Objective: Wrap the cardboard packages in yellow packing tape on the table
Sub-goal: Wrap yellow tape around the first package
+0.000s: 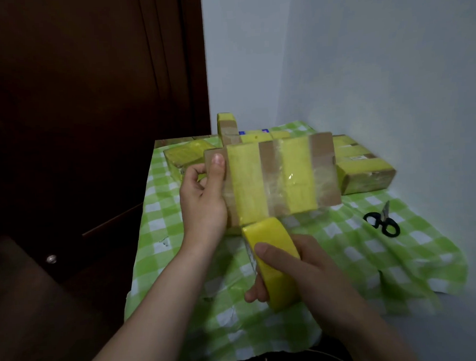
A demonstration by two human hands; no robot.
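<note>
A flat cardboard package point(324, 159) with two yellow tape bands stands tilted above the table. My left hand point(204, 198) grips its left edge, thumb on the front face. My right hand point(296, 271) holds a roll of yellow packing tape point(274, 261) just below the package. The tape runs from the roll up onto the left band.
Several taped packages lie at the back: one on the right point(366, 173), one on the left point(186, 155) and one upright point(228, 128). Black scissors point(382, 222) lie on the green checked tablecloth point(373, 261). A dark wooden door stands on the left, a white wall behind.
</note>
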